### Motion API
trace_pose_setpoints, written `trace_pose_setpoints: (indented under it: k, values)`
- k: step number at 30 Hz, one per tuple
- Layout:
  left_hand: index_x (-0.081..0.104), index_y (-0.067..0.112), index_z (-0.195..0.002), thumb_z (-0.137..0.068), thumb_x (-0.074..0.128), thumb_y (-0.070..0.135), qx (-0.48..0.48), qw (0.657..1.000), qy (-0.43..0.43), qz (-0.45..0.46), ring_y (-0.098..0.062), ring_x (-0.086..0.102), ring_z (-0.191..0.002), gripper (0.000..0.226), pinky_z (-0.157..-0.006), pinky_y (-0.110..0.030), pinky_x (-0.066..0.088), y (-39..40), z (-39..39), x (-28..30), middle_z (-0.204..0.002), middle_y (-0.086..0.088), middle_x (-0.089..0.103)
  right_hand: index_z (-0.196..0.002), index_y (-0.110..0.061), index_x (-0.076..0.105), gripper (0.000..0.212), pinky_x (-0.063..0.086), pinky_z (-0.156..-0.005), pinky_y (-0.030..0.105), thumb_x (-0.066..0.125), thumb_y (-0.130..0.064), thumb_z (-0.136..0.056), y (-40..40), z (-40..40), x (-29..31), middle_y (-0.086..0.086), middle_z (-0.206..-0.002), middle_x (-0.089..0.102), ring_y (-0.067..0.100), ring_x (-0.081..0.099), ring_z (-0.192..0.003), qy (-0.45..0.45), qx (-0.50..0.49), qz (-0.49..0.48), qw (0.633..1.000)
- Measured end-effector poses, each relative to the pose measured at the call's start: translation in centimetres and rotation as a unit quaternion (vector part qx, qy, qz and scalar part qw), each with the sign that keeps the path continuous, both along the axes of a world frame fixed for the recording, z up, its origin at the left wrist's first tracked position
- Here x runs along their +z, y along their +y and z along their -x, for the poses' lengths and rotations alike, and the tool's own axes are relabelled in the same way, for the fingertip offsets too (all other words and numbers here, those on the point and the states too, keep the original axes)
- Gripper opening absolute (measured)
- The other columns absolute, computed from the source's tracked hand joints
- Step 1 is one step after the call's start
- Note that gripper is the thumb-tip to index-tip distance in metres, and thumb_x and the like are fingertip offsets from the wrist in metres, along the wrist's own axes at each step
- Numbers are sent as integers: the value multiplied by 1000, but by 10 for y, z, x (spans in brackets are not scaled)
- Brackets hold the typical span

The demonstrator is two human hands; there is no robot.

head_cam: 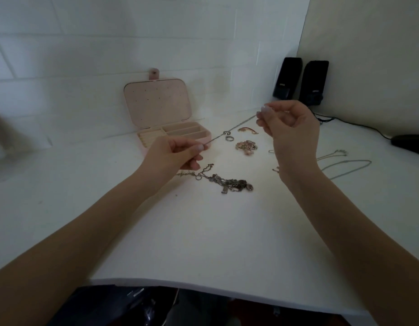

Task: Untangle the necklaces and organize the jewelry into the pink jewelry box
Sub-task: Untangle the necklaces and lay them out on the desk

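A thin silver chain point(236, 127) with a small pendant at its middle is stretched taut in the air between my hands. My left hand point(177, 154) pinches its lower end and my right hand point(288, 128) pinches its upper end. Behind my left hand the pink jewelry box point(156, 102) stands open, lid up, its compartments partly hidden by my fingers. A tangled heap of dark necklaces point(227, 182) lies on the white table point(203, 231) below my hands. A ring point(229, 138), a pink beaded piece point(246, 146) and a reddish piece point(247, 130) lie between them.
Two thin chains point(345, 164) are spread out at the right. Two black speakers point(300, 81) stand in the back right corner, with a cable and a dark mouse point(411, 143) beside them. The wall runs close behind the box.
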State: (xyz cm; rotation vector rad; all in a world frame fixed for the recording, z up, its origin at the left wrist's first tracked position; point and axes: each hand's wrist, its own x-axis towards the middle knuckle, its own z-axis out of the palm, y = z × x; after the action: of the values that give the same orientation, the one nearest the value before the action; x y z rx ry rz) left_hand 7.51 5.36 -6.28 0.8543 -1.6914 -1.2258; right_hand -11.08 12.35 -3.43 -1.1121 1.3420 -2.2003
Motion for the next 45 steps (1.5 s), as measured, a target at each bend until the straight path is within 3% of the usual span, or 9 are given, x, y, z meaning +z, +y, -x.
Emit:
trace_pose_setpoints:
  k: [9,14,19,24,26,29,32,40,45]
  values:
    - [71,14,-85,-88,62,7,60,996,-27,54,-5,60,-53,12,-61,-18,53,6,4,-4,-63,4,68,-97,-4,59,6,55,-72,21,55,-5,-93,-1,20,-3,14,-87,64,15,69,-71,-61,-121,46,990]
    - [69,19,-95,-90,58,5,-9,991,-30,126,-4,63,-56,19,-58,-11,48,43,33,13,-73,-2,69,-99,-9,53,7,54,-73,21,56,-7,-93,14,61,0,11,-87,66,13,69,-72,-125,-150,19,981]
    - [60,12,-95,-90,59,9,-76,993,-21,87,-13,64,-52,6,-50,-18,50,68,85,25,-78,-8,71,-89,-18,59,8,55,-84,31,59,-11,-90,58,134,7,-1,-78,68,15,67,-79,28,-220,-48,974]
    - [62,8,-82,-87,64,9,-139,981,-82,108,-10,63,-49,5,-44,-18,46,78,140,16,-75,-4,71,-96,-18,62,9,48,-76,13,56,-12,-92,92,197,-7,1,-80,65,-7,60,-68,168,-288,-130,934]
    - [61,11,-79,-88,63,10,-146,976,-102,130,-12,62,-48,9,-50,-19,48,82,154,8,-76,-4,70,-97,-14,64,12,43,-65,4,54,-8,-92,96,214,-26,6,-85,65,-3,63,-73,186,-291,-178,921]
    - [57,15,-86,-94,55,17,-125,955,-170,208,-10,60,-52,8,-55,-24,53,89,163,-6,-78,1,67,-99,-10,66,17,41,-73,23,52,-4,-91,97,225,-46,8,-92,65,24,61,-85,214,-261,-254,906]
    - [51,14,-94,-98,46,24,-122,911,-243,311,-10,61,-66,11,-66,-33,52,92,164,-17,-78,3,65,-98,-7,67,15,36,-77,23,54,-6,-92,93,230,-50,9,-95,66,16,54,-85,258,-264,-307,877]
    - [37,15,-94,-100,32,29,-86,904,-256,331,-23,59,-54,16,-59,-43,51,90,161,-20,-67,-5,62,-97,-4,69,16,36,-78,21,54,-3,-91,88,237,-55,11,-101,67,14,53,-87,289,-263,-348,852]
    - [38,16,-87,-99,39,25,-161,866,-275,385,-7,41,-57,15,-54,-23,31,92,150,-14,-66,10,42,-99,-10,64,12,35,-74,23,58,-7,-88,88,240,-56,5,-93,62,14,52,-83,278,-281,-363,844]
